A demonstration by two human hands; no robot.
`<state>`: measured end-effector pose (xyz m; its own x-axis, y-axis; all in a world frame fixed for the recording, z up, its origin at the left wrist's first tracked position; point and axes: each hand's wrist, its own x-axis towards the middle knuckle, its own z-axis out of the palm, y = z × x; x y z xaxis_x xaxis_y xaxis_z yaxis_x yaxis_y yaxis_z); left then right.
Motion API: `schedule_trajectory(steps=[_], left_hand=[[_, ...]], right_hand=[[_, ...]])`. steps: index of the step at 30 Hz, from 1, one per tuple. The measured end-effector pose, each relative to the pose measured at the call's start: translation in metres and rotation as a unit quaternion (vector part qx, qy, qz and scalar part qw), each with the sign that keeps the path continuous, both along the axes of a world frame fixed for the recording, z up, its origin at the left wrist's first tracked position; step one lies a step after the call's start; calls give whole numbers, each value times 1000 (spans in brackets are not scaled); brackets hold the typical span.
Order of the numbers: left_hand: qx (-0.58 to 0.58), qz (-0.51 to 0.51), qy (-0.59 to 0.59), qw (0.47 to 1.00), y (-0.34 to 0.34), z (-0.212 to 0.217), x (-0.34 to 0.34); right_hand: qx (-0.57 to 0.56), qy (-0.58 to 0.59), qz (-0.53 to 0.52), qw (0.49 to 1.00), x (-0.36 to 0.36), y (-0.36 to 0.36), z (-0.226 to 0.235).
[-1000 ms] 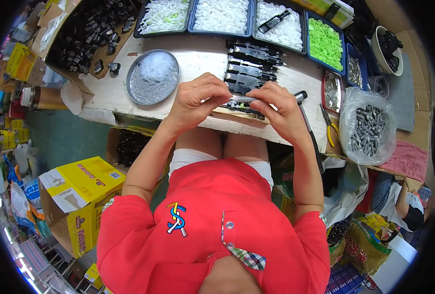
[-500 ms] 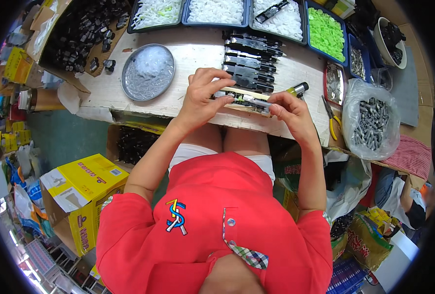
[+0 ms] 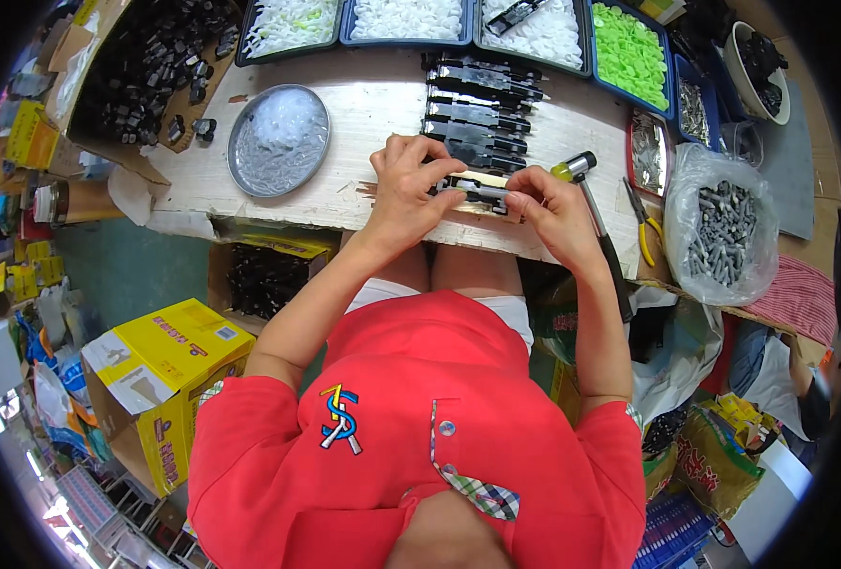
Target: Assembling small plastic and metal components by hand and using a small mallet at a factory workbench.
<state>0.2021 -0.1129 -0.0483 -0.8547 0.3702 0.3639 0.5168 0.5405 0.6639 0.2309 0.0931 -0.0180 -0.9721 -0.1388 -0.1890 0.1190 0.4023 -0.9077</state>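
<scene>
At the near edge of the table lies a long black assembly [image 3: 482, 196] with a white and green piece and a grey cylindrical piece in it. My left hand [image 3: 409, 190] pinches its left end between thumb and fingers. At its right end the thumb and fingers of my right hand [image 3: 551, 211] close on the grey cylindrical piece. A pale strip shows just behind the assembly. Farther back, several similar black assemblies [image 3: 477, 129] lie side by side in a column. Close to my right hand is a hammer [image 3: 575, 167] with a yellowish and black head.
A round metal dish [image 3: 321, 156] of clear small pieces stands left. Trays of white parts [image 3: 408, 21] and green parts [image 3: 629, 59] line the back. Yellow-handled pliers [image 3: 648, 237] and a clear bag of grey parts [image 3: 724, 228] lie right. A box [image 3: 146, 156] holds black parts.
My hands have come slightly closer together on the assembly, the right one moving left. More of the hammer's head and handle shows beside my right arm. The view has shifted a little.
</scene>
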Motion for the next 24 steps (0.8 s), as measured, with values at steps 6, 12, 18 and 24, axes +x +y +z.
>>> schedule_trajectory(steps=[6, 12, 18, 24], left_hand=[[10, 10, -5, 1000, 0, 0, 2], [14, -16, 36, 999, 1, -4, 0], [-1, -25, 42, 999, 2, 0, -4], [11, -25, 29, 999, 0, 3, -2]], right_hand=[[52, 25, 19, 998, -1, -2, 2], [22, -74, -58, 995, -4, 2, -12], [49, -132, -63, 988, -16, 5, -9], [275, 256, -15, 927, -76, 11, 16]])
